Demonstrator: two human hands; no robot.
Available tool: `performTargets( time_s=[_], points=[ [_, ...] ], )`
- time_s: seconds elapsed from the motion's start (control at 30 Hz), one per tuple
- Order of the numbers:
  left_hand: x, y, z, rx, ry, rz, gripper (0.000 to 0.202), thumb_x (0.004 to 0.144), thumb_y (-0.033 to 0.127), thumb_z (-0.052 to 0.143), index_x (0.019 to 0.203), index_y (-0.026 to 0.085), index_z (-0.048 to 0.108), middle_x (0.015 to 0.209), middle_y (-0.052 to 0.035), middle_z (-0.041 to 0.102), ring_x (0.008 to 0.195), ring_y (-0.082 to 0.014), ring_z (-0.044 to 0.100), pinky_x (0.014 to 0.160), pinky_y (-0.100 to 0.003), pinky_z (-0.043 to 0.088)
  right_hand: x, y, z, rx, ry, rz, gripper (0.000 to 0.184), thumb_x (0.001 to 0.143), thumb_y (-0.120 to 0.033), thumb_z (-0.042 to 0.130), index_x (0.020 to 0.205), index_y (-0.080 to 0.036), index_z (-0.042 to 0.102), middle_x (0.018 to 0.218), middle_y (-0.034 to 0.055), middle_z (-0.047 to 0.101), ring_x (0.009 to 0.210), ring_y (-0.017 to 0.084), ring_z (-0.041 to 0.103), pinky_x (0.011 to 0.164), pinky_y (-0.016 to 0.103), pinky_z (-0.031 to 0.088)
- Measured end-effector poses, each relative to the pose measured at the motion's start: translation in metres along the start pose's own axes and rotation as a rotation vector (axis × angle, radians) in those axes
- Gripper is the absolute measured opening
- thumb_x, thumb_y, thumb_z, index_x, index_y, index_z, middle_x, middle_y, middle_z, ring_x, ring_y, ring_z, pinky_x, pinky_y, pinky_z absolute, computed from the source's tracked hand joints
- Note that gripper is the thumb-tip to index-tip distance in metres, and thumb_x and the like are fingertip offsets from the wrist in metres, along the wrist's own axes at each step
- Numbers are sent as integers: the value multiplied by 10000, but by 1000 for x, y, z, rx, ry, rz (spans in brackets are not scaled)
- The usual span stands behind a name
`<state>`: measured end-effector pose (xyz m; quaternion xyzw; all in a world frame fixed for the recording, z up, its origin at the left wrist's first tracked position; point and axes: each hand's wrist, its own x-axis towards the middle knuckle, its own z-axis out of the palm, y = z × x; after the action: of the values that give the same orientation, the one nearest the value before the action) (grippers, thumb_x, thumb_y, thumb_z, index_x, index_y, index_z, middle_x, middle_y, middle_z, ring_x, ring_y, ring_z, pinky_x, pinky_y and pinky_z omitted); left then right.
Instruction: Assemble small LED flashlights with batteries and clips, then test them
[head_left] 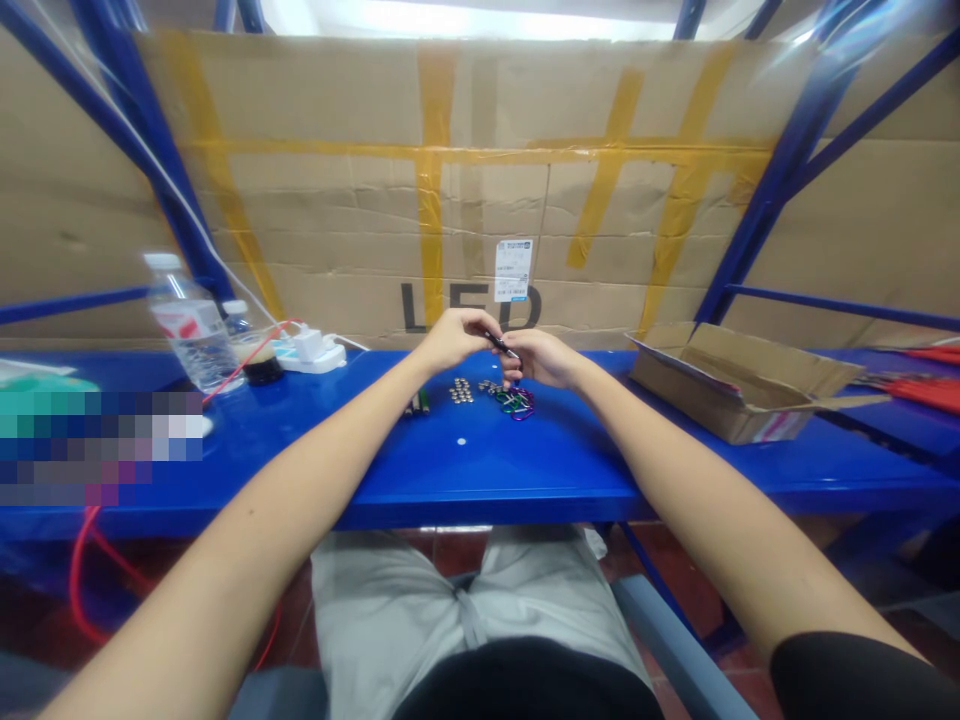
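My left hand (pixel 454 338) and my right hand (pixel 541 357) meet above the blue shelf table (pixel 480 470), both pinching a small dark slender object (pixel 498 343) between them. Below my right hand lies a bunch of coloured rings or clips (pixel 517 402), green and purple. A cluster of small silver pieces (pixel 461 392) lies just left of it, and a couple of short dark sticks (pixel 418 402) lie further left. A single tiny white piece (pixel 461 441) rests nearer to me.
A clear water bottle (pixel 191 325) and a smaller dark-bottomed bottle (pixel 253 350) stand at the left, beside a white power adapter (pixel 311 350) with a red cable. An open cardboard box (pixel 731 385) sits at the right. A taped cardboard wall (pixel 480 180) closes the back.
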<state>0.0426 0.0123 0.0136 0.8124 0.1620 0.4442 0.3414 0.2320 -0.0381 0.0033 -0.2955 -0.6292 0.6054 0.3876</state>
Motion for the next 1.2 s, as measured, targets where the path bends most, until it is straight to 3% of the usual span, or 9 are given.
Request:
performTargets(
  time_s=[0.3, 0.47, 0.53, 0.63, 0.8, 1.0, 1.2],
  points=[
    [-2, 4, 0, -15, -23, -2, 243, 739, 101, 674, 968, 121, 752, 995, -106, 768, 962, -199, 707, 931, -403, 546, 1, 2, 5, -21, -15, -14, 186, 904, -312, 609, 862, -209, 460, 616, -59, 432, 526, 124, 462, 669, 379, 528],
    [-2, 6, 4, -74, 10, -65, 228, 785, 121, 610, 975, 119, 736, 1022, -124, 766, 927, -209, 716, 872, -407, 561, 1, 2, 13, -87, 31, -27, 106, 949, -293, 551, 943, -198, 504, 567, -89, 360, 469, 96, 369, 597, 325, 506],
    [-2, 9, 4, -167, 48, -95, 222, 850, 222, 588, 1004, 126, 717, 1077, -144, 756, 995, -235, 715, 898, -423, 556, 2, 3, 14, -140, 41, -51, 108, 951, -293, 550, 946, -189, 522, 563, -80, 377, 471, 104, 395, 578, 317, 499],
    [-2, 14, 0, -235, 72, -101, 410, 937, 481, 504, 1107, 153, 684, 1203, -158, 719, 1162, -284, 665, 966, -463, 528, 6, 7, 14, -268, 67, -83, 167, 944, -338, 578, 890, -194, 513, 551, -66, 424, 479, 126, 478, 592, 334, 510],
    [-4, 15, -6, -351, 63, -150, 689, 883, 725, 429, 1172, 151, 676, 1231, -177, 705, 1220, -346, 627, 977, -510, 512, 11, 13, 23, -630, 81, -192, 238, 953, -399, 581, 836, -210, 497, 521, -37, 536, 530, 157, 585, 602, 308, 490],
    [-6, 9, -3, -714, 47, -308, 750, 936, 687, 286, 1083, 84, 707, 1154, -227, 723, 1191, -353, 645, 1014, -487, 480, 7, 15, 41, -860, 18, -204, 79, 970, -267, 507, 983, -195, 536, 537, -57, 558, 499, 149, 571, 552, 273, 452],
    [-6, 12, -4, -865, 53, -375, 752, 958, 658, 253, 1129, 82, 706, 1131, -231, 730, 1178, -352, 656, 1011, -494, 479, 6, 14, 43, -920, 61, -216, 119, 964, -217, 495, 1034, -180, 583, 546, -59, 549, 455, 130, 535, 510, 257, 437]
  ],
)
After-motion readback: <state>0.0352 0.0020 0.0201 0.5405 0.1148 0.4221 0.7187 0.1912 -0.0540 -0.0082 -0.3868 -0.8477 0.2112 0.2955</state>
